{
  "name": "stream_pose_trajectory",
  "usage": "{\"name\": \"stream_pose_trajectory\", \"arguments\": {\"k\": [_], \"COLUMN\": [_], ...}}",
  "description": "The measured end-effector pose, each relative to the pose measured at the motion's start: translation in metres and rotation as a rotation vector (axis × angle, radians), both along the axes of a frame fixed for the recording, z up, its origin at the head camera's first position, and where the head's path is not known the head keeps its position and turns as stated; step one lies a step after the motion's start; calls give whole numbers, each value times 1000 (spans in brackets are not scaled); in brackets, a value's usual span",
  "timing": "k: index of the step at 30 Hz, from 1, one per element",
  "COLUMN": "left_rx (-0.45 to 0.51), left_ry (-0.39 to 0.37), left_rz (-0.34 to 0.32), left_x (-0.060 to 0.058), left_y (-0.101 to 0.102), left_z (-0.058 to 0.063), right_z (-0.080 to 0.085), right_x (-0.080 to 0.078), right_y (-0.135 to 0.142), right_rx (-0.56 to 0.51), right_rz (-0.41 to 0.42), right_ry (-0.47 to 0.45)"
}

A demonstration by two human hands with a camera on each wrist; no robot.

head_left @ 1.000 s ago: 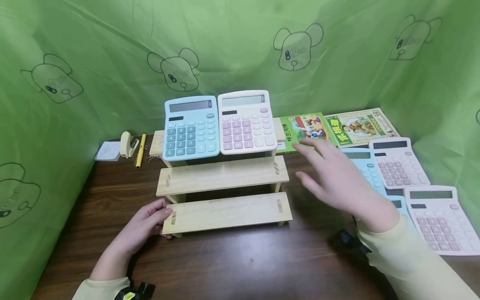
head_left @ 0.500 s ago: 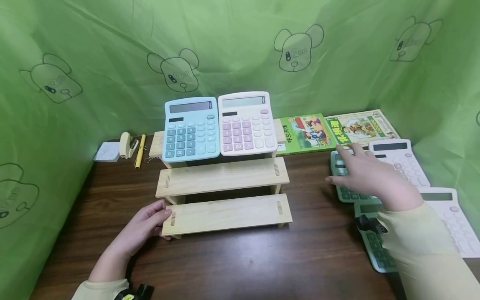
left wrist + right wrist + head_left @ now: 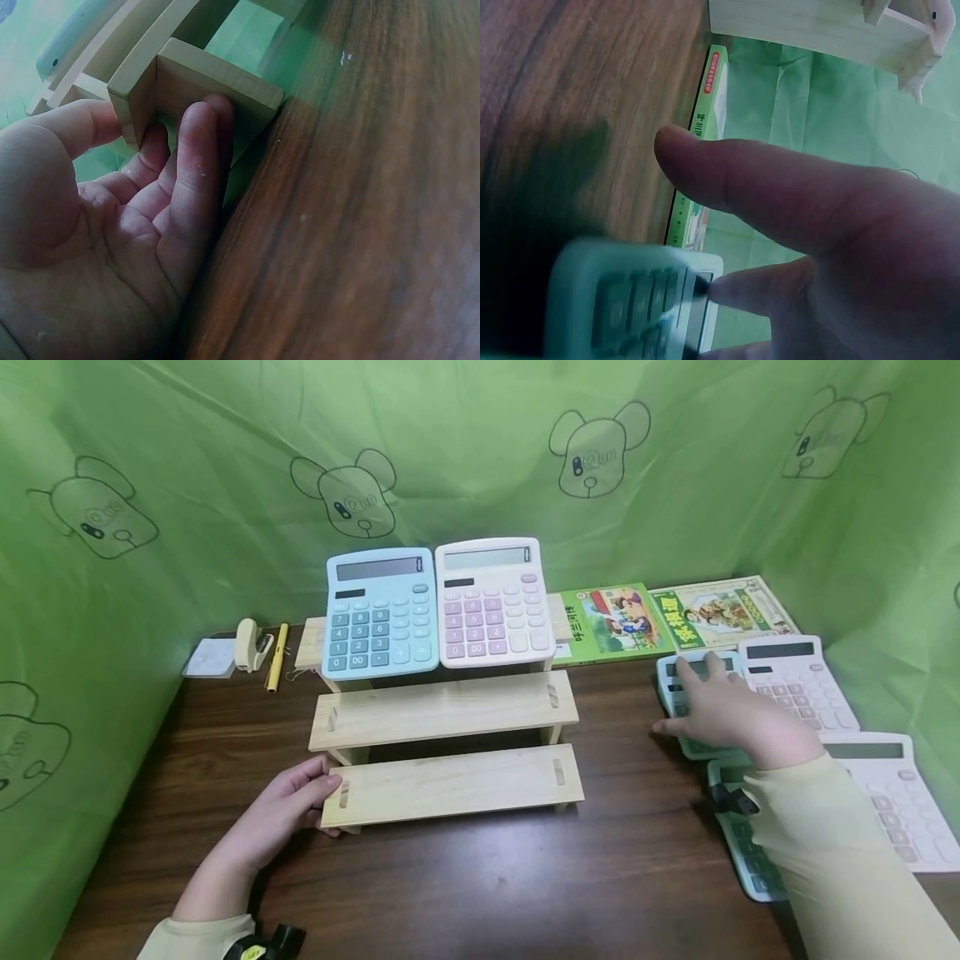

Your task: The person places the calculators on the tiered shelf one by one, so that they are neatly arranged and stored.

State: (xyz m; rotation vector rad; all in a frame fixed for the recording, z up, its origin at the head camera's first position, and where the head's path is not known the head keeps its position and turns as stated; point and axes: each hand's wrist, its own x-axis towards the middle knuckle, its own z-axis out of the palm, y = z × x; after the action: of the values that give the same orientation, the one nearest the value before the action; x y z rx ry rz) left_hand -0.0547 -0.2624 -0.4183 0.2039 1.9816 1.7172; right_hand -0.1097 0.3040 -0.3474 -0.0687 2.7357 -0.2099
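In the head view, my left hand grips the left end of the lowest step of a wooden three-step stand. The left wrist view shows the thumb on the plank's edge and the other fingers curled beneath, by the leg. Over a light-blue calculator at the right, my right hand spreads its fingers. In the right wrist view, fingertips meet the screen end of that calculator, while the thumb stays apart from it. A blue calculator and a white one with purple keys lean on the top step.
Two white-and-pink calculators and another blue calculator lie around my right forearm. Behind them are a green picture book and a second book. A stapler, a yellow pen and paper sit at back left.
My right hand has moved right, from beside the stand to over the blue calculator, and its fingers have lowered onto it. My left hand keeps its grip on the lowest step.
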Motion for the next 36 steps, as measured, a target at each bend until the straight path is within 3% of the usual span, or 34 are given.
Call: {"name": "stream_pose_trajectory", "arguments": {"k": [5, 19, 26, 36], "left_rx": [0, 0, 15, 13], "left_ry": [-1, -1, 38, 32], "left_rz": [6, 9, -17, -21], "left_x": [-1, 0, 0, 0], "left_y": [0, 1, 1, 1], "left_z": [0, 0, 1, 3], "right_z": [-3, -10, -9, -7], "right_x": [-3, -8, -8, -7], "right_y": [-2, -7, -8, -9], "right_rx": [-9, -27, -31, -40], "right_rz": [57, 83, 127, 147], "right_ry": [32, 103, 135, 172]}}
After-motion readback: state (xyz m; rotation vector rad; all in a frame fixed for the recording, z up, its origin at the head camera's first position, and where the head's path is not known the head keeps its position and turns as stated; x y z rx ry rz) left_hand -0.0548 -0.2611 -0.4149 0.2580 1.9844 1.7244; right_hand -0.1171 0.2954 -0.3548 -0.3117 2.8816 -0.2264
